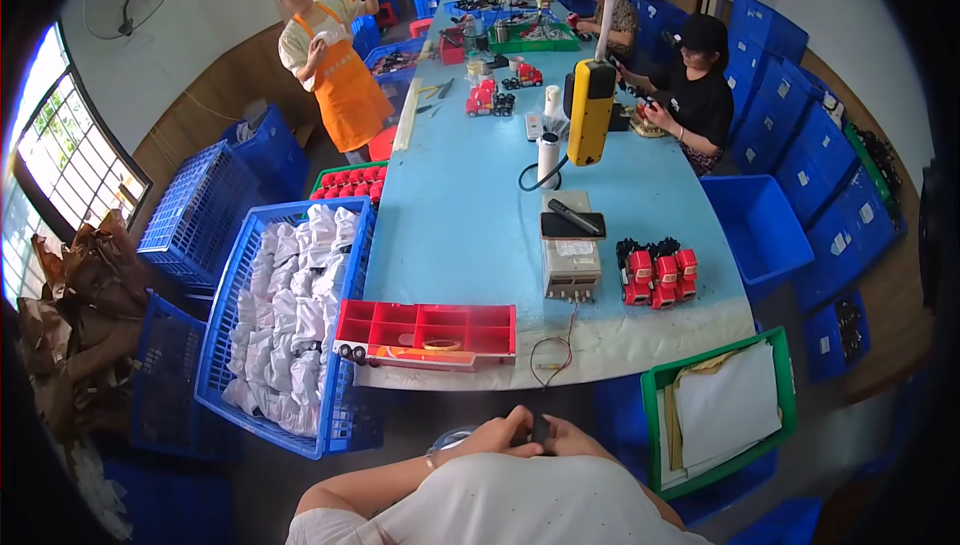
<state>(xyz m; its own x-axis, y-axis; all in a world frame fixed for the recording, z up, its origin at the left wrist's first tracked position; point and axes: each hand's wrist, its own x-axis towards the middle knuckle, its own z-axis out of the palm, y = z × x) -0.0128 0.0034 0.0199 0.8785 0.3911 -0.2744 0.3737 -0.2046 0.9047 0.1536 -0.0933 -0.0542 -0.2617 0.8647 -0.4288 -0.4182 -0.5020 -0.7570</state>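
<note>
Close to my body, just off the table's near edge, my left hand [504, 433] and my right hand [570, 438] meet with fingers curled round a small black object [540, 430]. Its kind cannot be made out, as the fingers cover most of it. Ahead to the left on the table lies a long red toy truck trailer [466, 316] with open compartments and black wheels at one end. Several red toy truck cabs [661, 291] stand in a cluster to the right. Neither hand touches them.
A blue crate [212, 370] of white-wrapped items stands left of the table [450, 215]. A green crate [652, 415] with paper sheets sits at the right. A metal box [570, 270] carries a phone [573, 225]. A yellow control box [592, 110] hangs overhead. Other people work farther along.
</note>
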